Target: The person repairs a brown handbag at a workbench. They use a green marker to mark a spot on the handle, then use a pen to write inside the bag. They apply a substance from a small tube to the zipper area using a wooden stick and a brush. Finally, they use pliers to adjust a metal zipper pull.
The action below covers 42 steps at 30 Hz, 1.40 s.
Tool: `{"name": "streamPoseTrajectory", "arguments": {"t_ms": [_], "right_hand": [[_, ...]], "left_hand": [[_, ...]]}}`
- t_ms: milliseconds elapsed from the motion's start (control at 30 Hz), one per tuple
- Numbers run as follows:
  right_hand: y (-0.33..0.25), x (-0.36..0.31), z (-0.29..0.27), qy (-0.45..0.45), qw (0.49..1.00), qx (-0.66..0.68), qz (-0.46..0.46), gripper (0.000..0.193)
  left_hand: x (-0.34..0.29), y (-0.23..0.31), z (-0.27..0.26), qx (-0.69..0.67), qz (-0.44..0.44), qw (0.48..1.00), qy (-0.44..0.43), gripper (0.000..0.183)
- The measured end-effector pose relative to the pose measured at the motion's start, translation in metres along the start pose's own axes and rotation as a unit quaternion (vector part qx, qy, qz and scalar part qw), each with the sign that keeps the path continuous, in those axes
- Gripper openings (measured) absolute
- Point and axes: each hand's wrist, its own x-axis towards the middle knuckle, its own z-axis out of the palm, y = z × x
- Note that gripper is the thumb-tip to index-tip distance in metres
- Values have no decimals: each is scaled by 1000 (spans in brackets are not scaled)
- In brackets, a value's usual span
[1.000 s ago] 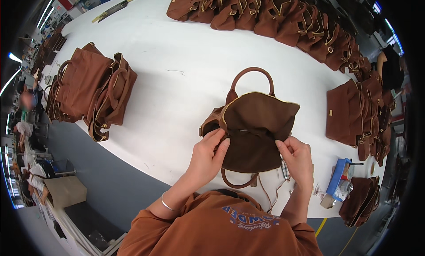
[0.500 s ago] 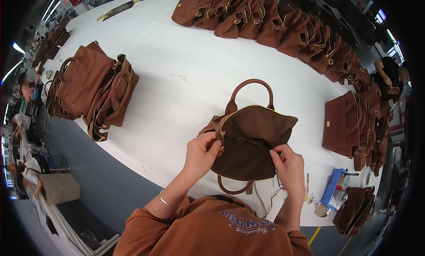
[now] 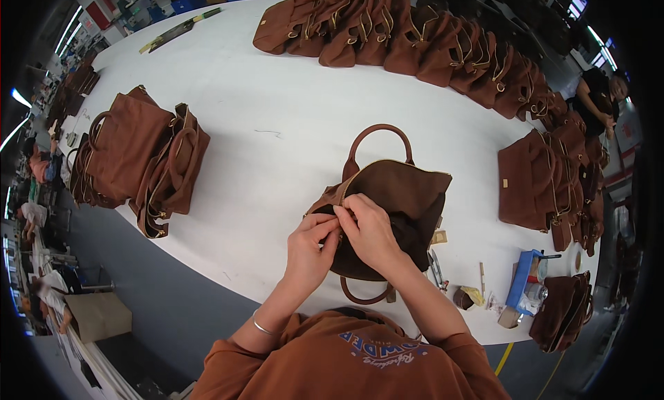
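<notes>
A brown handbag point(image 3: 411, 192) stands on the white table in front of me, its mouth spread wide along a gold-toothed zipper. The dark brown lining shows inside. One round handle point(image 3: 380, 128) arches up on the far side, and another hangs on the near side. My left hand point(image 3: 309, 246) is closed in a pinch on the bag's left edge, by the zipper end. Right beside it, my right hand point(image 3: 370, 230) reaches across the opening, thumb and fingers pinched at the same edge. Their fingertips meet there and hide whatever small part lies between them.
More brown handbags are stacked at left point(image 3: 131, 141), in a long row along the far edge point(image 3: 408, 47) and at right point(image 3: 529, 182). Near my right arm lie scissors point(image 3: 436, 270), a blue bin point(image 3: 520, 282) and small bits. Other people work at both sides.
My right hand has left the bag's near right edge and moved left across the opening to join my left hand. The view has shifted slightly, uncovering the scissors on the table.
</notes>
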Motion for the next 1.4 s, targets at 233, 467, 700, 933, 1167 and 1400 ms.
{"name": "streamPoseTrajectory", "arguments": {"t_ms": [233,467,700,933,1167,1400], "right_hand": [[20,-9,9,2,959,259,117,19],[25,-12,4,-24,871,440,217,18],[19,-13,-10,-61,852,467,230,14],[17,-14,-36,-74,917,356,161,11],[-22,-9,-72,-20,977,209,21,10],[-52,0,-91,34,983,150,-102,10]], "left_hand": [[12,-10,-15,-146,-118,982,7,24],[39,9,-34,20,-124,987,-100,46],[31,-23,-7,29,4,995,-91,34],[32,-6,-11,-8,10,994,-111,21],[33,45,-27,-1,57,997,-60,11],[40,90,-53,50,149,988,-3,13]]}}
